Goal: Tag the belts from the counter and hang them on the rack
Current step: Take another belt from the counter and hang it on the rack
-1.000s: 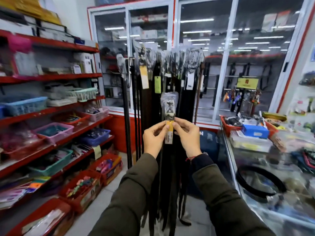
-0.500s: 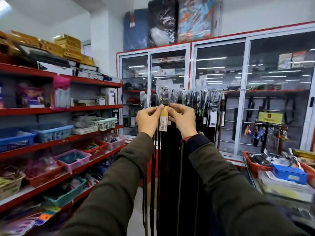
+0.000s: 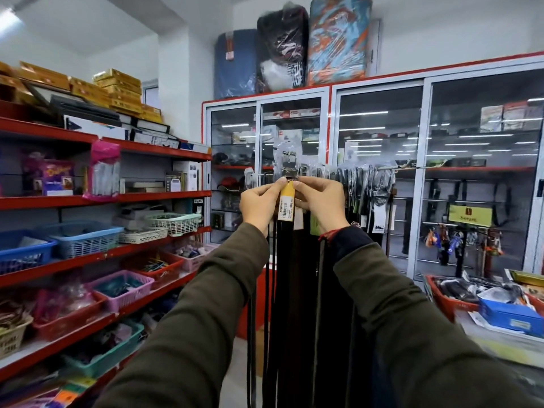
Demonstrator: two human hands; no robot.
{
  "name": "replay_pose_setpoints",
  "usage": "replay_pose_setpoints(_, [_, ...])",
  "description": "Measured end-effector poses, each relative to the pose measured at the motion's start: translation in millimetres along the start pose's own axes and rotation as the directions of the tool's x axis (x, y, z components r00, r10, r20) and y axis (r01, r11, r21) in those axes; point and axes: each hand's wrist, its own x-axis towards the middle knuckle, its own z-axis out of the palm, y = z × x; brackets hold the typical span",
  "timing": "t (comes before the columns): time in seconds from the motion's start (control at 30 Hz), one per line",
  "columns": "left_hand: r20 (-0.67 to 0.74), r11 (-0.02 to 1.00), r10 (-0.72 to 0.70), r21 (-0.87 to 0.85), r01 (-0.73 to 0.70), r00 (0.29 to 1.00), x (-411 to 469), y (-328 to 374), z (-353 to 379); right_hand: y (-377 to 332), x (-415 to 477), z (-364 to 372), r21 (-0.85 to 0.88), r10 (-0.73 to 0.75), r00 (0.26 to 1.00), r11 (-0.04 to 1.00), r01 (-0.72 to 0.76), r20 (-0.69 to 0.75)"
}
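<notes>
A dark belt (image 3: 290, 260) hangs straight down in front of me, its metal buckle (image 3: 288, 164) wrapped in clear plastic at the top. A yellow price tag (image 3: 286, 206) sits just under the buckle. My left hand (image 3: 260, 203) and my right hand (image 3: 319, 201) pinch the belt at the tag from either side, raised to the height of the rack rail (image 3: 394, 168). Several other dark belts (image 3: 362, 184) hang from that rail behind and to the right.
Red shelves (image 3: 164, 195) with baskets and boxes line the left side. Glass-door cabinets (image 3: 382, 136) stand behind the rack. At the lower right, the counter (image 3: 500, 343) carries a red tray and a blue box (image 3: 510, 315).
Both hands have lifted the tagged belt from chest height up to the rack rail. The view has tilted upward, so the counter has dropped to the lower right.
</notes>
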Motion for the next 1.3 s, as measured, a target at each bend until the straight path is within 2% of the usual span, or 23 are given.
replay_pose_setpoints(0.13, [-0.027,1.0,-0.012,0.005,0.012,1.0,1,-3,1,7,5,0,-0.037,0.03,1.0,0.999,-0.03,-0.009])
replay_pose_setpoints(0.33, [0.015,0.991,-0.054,0.121,0.051,0.998,9,-23,5,28,16,-6,-0.259,-0.018,0.999,0.966,0.004,-0.051])
replay_pose_setpoints(0.47, [-0.005,0.953,0.152,0.267,-0.145,0.988,-14,-30,15,44,2,-15,-0.502,-0.226,0.974,0.845,0.183,-0.026])
replay_pose_setpoints(0.57, [0.023,0.872,0.295,0.401,-0.28,0.955,-35,-49,25,55,-18,-32,-0.553,-0.35,0.932,0.797,0.243,-0.096])
replay_pose_setpoints(0.7, [0.153,0.624,0.413,0.671,-0.401,0.898,-73,-86,43,84,-45,-74,-0.624,-0.389,0.912,0.747,0.229,-0.132])
replay_pose_setpoints(0.8, [0.289,0.548,0.421,0.674,-0.495,0.86,-108,-113,61,105,-71,-114,-0.754,-0.399,0.909,0.632,0.176,-0.122])
replay_pose_setpoints(0.97, [0.455,0.59,0.278,0.614,-0.524,0.846,-172,-173,102,143,-123,-198,-0.869,-0.293,0.936,0.494,-0.024,-0.193])
replay_pose_setpoints(1.07, [0.527,0.612,0.178,0.602,-0.513,0.831,-209,-209,130,163,-153,-252,-0.86,-0.176,0.929,0.463,-0.215,-0.327])
replay_pose_setpoints(1.13, [0.585,0.628,0.097,0.592,-0.505,0.805,-234,-231,150,174,-174,-288,-0.808,-0.068,0.893,0.462,-0.367,-0.445])
replay_pose_setpoints(1.2, [0.651,0.652,0.021,0.566,-0.504,0.759,-259,-250,172,181,-195,-323,-0.675,0.086,0.8,0.487,-0.554,-0.594])
replay_pose_setpoints(1.3, [0.746,0.674,-0.09,0.533,-0.511,0.659,-291,-273,204,183,-220,-367,-0.332,0.328,0.52,0.484,-0.809,-0.789])
